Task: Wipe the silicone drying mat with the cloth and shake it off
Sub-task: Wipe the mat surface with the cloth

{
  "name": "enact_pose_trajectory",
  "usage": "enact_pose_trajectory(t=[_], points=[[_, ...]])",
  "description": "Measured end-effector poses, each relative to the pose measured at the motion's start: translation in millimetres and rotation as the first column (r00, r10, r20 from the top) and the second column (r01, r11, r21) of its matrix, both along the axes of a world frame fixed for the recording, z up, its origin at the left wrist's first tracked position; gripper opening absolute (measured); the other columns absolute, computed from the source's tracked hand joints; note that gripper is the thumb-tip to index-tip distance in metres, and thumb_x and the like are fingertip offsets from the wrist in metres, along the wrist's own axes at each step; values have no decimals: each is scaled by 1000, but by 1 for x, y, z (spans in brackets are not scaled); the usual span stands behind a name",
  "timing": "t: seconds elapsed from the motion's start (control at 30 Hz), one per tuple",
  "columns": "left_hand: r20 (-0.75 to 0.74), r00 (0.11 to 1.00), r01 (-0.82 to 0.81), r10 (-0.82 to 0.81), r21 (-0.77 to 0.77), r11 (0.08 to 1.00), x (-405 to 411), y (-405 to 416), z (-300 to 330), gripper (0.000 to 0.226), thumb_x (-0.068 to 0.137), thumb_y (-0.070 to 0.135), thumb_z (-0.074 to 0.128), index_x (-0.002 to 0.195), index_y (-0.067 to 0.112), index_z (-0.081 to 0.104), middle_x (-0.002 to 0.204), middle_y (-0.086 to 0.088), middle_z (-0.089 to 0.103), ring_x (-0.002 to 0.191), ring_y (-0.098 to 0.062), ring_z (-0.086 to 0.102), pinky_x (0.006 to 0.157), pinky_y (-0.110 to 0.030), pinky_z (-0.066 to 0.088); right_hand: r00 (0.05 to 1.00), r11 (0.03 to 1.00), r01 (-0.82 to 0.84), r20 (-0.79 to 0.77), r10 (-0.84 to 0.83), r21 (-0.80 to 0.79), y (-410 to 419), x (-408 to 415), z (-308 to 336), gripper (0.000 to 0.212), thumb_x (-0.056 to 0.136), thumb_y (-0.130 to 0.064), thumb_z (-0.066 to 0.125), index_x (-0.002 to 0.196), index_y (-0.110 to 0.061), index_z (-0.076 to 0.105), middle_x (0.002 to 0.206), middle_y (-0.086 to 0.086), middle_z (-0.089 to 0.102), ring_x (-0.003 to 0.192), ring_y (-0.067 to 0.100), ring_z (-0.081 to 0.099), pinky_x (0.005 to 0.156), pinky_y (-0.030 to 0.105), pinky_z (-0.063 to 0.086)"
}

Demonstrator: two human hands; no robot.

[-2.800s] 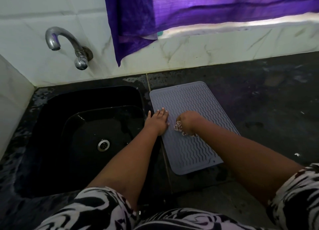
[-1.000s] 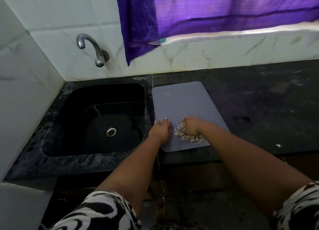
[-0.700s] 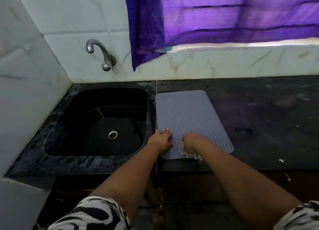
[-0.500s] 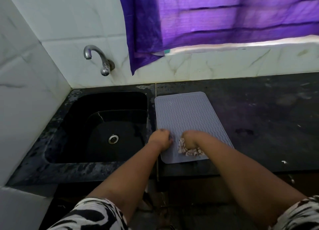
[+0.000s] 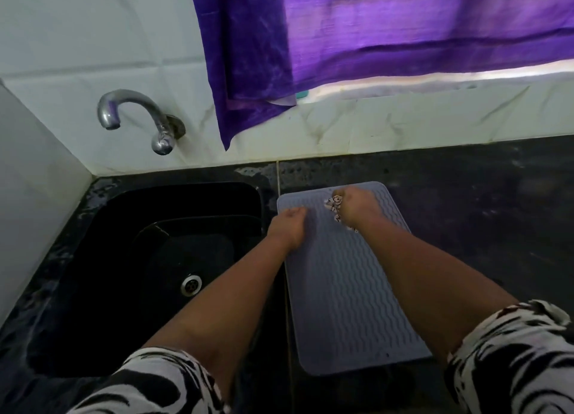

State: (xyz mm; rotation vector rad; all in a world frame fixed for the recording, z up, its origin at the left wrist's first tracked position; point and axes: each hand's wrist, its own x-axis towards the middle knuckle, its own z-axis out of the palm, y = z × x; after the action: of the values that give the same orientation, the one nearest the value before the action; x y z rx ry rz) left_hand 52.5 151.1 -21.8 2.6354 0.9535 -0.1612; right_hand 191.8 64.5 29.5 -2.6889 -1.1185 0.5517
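A grey silicone drying mat with wavy ridges lies flat on the dark counter, just right of the sink. My right hand is bunched around a small patterned cloth and presses it on the mat's far end. My left hand rests on the mat's left edge near the far corner, its fingers curled down against the mat.
A black sink with a metal drain lies left of the mat, under a metal tap. A purple curtain hangs over the white tiled wall. Dark counter stretches right of the mat.
My right hand has carried the cloth from the mat's near end up to its far end. My left hand has shifted up the left edge as well. The camera has come closer.
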Motion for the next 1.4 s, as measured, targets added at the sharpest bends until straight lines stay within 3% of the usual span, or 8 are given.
enact_pose_trajectory(t=[0.13,0.4,0.57,0.73,0.87,1.0,1.13,1.4], points=[[15,995,102,-103,36,994,47,27,-15,63,97,10,42,154,11,15,162,-8,12,149,-24,15,121,-38,18,968,992,-125,223,117,20,42,21,-23,30,91,-18,60,122,-22,61,129,9,56,120,39,45,92,44,45],[22,998,57,-56,-69,996,58,43,-30,76,91,19,55,154,12,13,157,-10,30,134,-28,43,104,-37,40,937,903,-254,144,318,-346,74,37,-28,49,81,-21,73,128,-22,59,128,9,61,117,30,55,104,40,35],[-70,992,100,-106,-83,992,59,47,-24,73,95,17,49,155,13,9,162,-6,16,143,-25,33,112,-39,37,958,942,-222,125,259,-250,45,28,-35,29,87,-17,59,114,-13,66,116,12,67,107,31,63,86,39,50],[-197,969,134,-152,-103,986,60,43,-9,75,96,7,49,155,13,2,164,-4,-4,151,-22,7,122,-37,16,953,826,-288,-65,294,-485,28,20,-26,53,89,-13,62,139,-7,47,144,15,47,132,33,45,109,43,37],[-6,997,76,-77,-94,993,52,27,0,55,96,24,49,148,10,34,151,-16,39,135,-32,42,109,-41,38,965,907,-263,-69,255,-328,43,26,-1,44,91,-21,62,131,-3,56,134,18,57,121,34,55,103,41,46],[168,986,4,-6,15,1000,32,9,-11,31,94,35,49,101,9,65,106,-16,68,99,-32,62,77,-36,49,989,919,-130,12,144,-373,46,9,-7,50,92,-20,62,138,-4,49,145,18,46,133,35,44,113,43,34],[95,994,43,-45,24,999,27,5,-22,37,98,33,43,120,11,62,143,-8,50,127,-29,47,102,-38,44,967,925,-192,97,235,-327,28,-1,-24,39,93,-28,59,128,-13,59,136,13,56,126,32,51,109,42,37],[-94,991,97,-95,10,995,26,0,-18,52,102,33,36,148,9,31,160,-7,19,143,-29,24,116,-44,28,968,870,-242,-53,244,-429,-17,-16,-22,49,89,-24,62,136,-13,52,139,11,53,127,30,50,105,41,39]])
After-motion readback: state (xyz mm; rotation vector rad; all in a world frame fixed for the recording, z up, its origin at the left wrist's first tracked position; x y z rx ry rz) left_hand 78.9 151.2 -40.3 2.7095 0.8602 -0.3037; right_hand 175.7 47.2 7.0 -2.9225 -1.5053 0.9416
